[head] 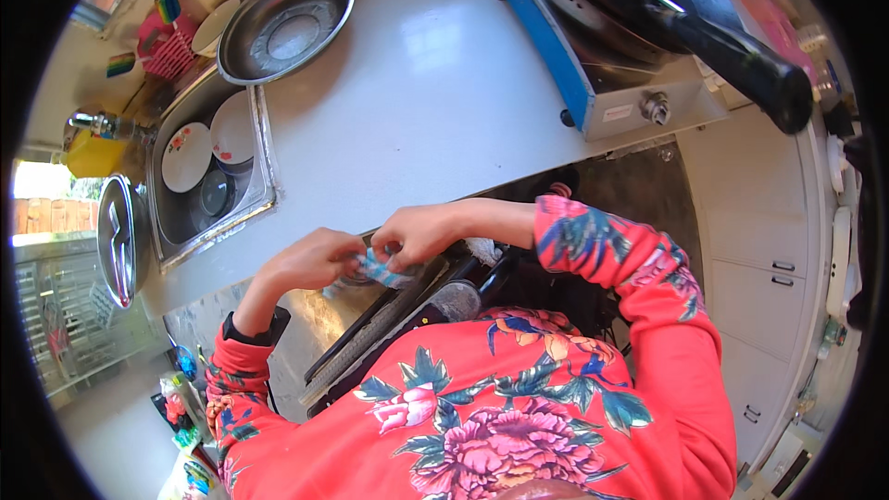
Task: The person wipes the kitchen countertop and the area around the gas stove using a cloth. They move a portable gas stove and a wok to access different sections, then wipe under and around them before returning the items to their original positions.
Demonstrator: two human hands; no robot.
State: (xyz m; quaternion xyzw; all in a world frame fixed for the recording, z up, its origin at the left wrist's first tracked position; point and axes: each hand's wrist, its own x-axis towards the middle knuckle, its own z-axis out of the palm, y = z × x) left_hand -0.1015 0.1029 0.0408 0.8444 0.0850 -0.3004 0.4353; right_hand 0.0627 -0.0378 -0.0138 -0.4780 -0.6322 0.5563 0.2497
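Note:
My left hand point(309, 262) and my right hand point(417, 232) are close together just past the front edge of the white counter point(389, 118). Between them a light blue and white striped cloth point(380, 269) is pinched in the fingers of both hands. It hangs partly below the fingers, over the gap between the counter and my body. A wide metal basin point(288, 28) rests at the back left beside the sink. Patterned plates point(186, 157) and a small dark bowl point(217, 193) lie in the sink point(260, 125).
A blue-sided gas stove point(542, 35) with a black-handled pan point(743, 59) stands at the back right, its handle jutting past the front. Left of the sink is a metal tray or lid point(118, 239). White cabinets point(750, 278) line the right side.

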